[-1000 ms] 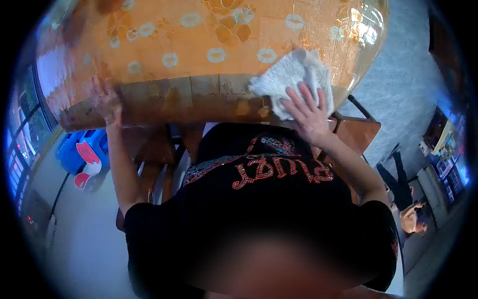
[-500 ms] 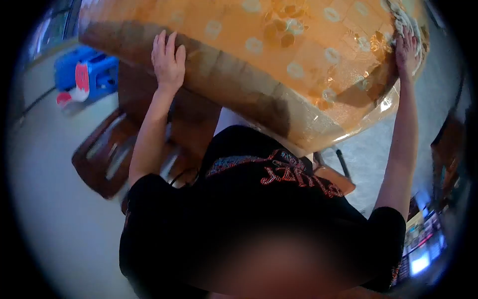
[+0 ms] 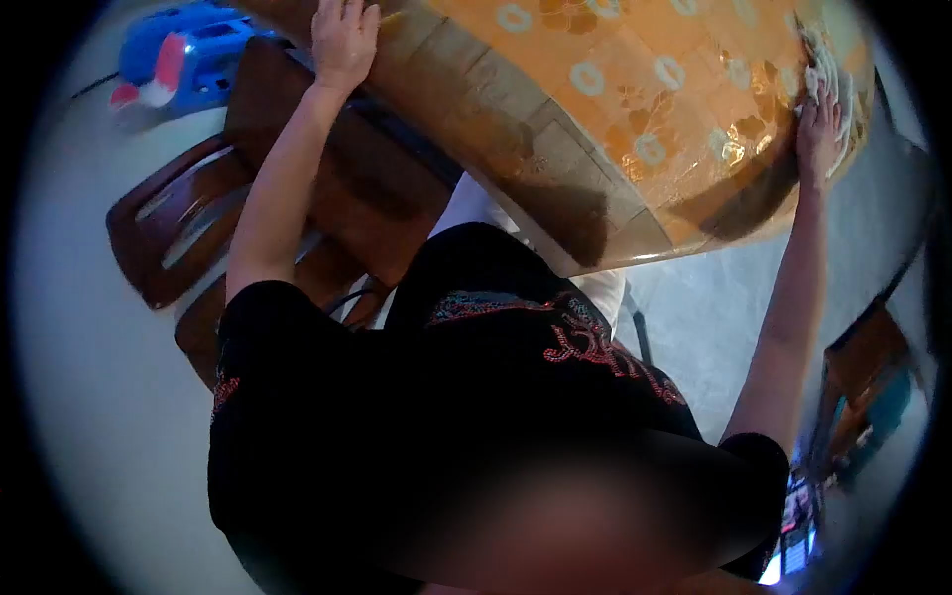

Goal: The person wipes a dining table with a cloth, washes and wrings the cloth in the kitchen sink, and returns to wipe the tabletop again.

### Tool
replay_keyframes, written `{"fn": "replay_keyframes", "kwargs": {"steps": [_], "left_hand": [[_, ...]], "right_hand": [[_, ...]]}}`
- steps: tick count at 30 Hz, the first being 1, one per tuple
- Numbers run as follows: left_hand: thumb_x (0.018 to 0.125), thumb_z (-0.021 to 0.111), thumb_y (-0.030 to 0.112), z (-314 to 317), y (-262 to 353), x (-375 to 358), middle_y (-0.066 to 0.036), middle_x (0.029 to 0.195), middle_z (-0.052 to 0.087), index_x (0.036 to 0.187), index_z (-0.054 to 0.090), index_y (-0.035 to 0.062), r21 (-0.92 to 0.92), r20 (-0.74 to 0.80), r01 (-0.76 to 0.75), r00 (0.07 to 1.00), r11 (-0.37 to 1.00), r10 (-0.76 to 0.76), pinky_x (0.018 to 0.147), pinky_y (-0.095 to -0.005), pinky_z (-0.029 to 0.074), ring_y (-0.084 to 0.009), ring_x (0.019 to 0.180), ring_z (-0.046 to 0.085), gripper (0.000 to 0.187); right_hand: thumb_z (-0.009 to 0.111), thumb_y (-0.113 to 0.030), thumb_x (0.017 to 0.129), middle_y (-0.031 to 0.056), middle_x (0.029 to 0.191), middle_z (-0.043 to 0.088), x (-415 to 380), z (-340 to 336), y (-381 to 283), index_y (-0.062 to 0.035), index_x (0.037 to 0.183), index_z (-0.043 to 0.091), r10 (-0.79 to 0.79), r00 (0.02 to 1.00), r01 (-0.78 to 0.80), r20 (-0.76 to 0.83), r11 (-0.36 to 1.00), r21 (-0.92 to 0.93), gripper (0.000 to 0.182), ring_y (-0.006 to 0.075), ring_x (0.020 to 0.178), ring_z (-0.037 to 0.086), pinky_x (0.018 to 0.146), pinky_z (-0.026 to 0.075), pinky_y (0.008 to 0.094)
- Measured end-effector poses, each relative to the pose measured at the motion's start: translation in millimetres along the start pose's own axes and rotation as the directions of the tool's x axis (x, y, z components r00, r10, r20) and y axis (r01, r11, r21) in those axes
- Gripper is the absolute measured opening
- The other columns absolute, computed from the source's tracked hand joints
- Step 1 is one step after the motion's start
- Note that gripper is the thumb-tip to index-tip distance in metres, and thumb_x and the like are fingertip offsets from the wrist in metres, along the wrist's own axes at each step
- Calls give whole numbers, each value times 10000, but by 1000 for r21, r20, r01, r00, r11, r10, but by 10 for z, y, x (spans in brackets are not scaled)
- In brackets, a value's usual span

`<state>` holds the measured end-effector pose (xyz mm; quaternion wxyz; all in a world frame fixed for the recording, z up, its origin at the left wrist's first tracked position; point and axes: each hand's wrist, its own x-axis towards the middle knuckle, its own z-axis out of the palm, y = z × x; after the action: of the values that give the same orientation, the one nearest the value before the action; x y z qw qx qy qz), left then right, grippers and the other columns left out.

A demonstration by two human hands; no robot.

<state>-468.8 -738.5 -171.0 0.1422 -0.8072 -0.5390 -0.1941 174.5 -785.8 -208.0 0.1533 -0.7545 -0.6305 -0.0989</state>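
Observation:
My left hand (image 3: pixel 344 45) lies with fingers stretched out on the near left edge of a table, over its patterned cover (image 3: pixel 476 109). It holds nothing. At the table's right side my right hand (image 3: pixel 819 134) presses on a crumpled white cloth (image 3: pixel 841 89), the fingers laid over it. The cover is orange and tan, glossy, with pale rings and flower shapes. Part of the cloth is hidden under the right hand.
A brown wooden chair (image 3: pixel 169 223) stands at the left, close to the table. Behind it is a blue plastic stool (image 3: pixel 213 64) with a red and white thing (image 3: pixel 167 74) against it. Another brown piece of furniture (image 3: pixel 868 357) stands at the right.
The view has shifted, so the table and left hand sit higher in it. My right hand has slid the cloth closer to me along the table's right side. The left hand stays on the edge.

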Motion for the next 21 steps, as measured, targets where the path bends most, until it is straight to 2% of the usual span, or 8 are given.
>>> {"fn": "replay_keyframes", "kwargs": {"steps": [5, 8, 11, 13, 15, 17, 19, 21], "left_hand": [[823, 497, 115, -328, 478, 12, -212, 1211, 465, 1130, 510, -13, 273, 77, -69, 996, 959, 50, 983, -444, 324, -374, 1127, 422, 333], [776, 573, 140, -508, 1150, -403, -221, 1199, 457, 1120, 525, 14, -139, -31, 42, 998, 989, -47, 970, -467, 330, -400, 1125, 411, 370], [743, 593, 124, -763, 2396, -765, -204, 1266, 429, 1034, 584, 6, -591, 75, 84, 996, 802, -50, 1002, -459, 299, -393, 1198, 374, 314], [760, 586, 186, -811, 2792, -851, -202, 1276, 423, 1062, 575, 35, -404, -60, -189, 982, 895, 180, 1007, -496, 268, -398, 1200, 369, 338], [763, 579, 250, -785, 2943, -1071, -194, 1290, 407, 1105, 550, 68, -404, 109, -16, 992, 915, 65, 1008, -520, 237, -393, 1214, 344, 388], [767, 570, 304, -780, 3073, -1079, -184, 1306, 387, 1147, 521, 101, -399, 192, 92, 981, 913, -15, 1008, -533, 210, -386, 1230, 313, 434], [770, 561, 346, -842, 3160, -1012, -173, 1323, 365, 1188, 490, 133, -405, 206, 143, 977, 903, -63, 1008, -535, 187, -376, 1249, 277, 475], [771, 557, 353, -798, 3067, -933, -151, 1336, 351, 1210, 472, 170, -379, 182, 133, 981, 916, -67, 1007, -516, 174, -364, 1258, 254, 483]], "right_hand": [[486, -302, 859, 50, 1390, 350, -314, 33, -226, -181, 1353, 337, -340, 935, 342, -97, 940, -2, 530, 276, 1307, 268, 985, 262, 528], [557, -194, 767, 75, 1393, 336, -1218, -670, -1569, -138, 1349, 335, -428, 893, 406, 136, 899, 164, 625, 336, 1301, 257, 1004, 226, 551], [581, -231, 759, 103, 1299, 428, -1974, -947, -2498, -138, 1212, 484, -791, 589, 658, 169, 590, 468, 473, 302, 1289, 285, 1035, 153, 559], [593, -96, 739, 118, 1224, 498, -1825, -1165, -2398, -94, 1107, 557, -834, 531, 484, 149, 443, 755, 370, 307, 1234, 371, 1010, 252, 515], [587, -28, 731, 122, 1191, 525, -1582, -1196, -2115, -65, 1067, 574, -842, 529, 311, 105, 308, 899, 338, 308, 1201, 415, 990, 304, 482], [545, -126, 780, 107, 1127, 569, -1392, -1164, -1728, -61, 958, 617, -588, 759, -75, 279, 348, 935, 203, 324, 1091, 506, 965, 351, 397], [541, -196, 825, 108, 1229, 512, -903, -985, -1325, -76, 1069, 588, -635, 748, 261, 192, 548, 795, 276, 310, 1182, 435, 979, 314, 445], [514, -161, 854, 102, 1366, 376, -674, -901, -1239, -91, 1231, 481, -539, 793, 445, 285, 831, 335, 384, 313, 1280, 305, 1026, 225, 460]]}}
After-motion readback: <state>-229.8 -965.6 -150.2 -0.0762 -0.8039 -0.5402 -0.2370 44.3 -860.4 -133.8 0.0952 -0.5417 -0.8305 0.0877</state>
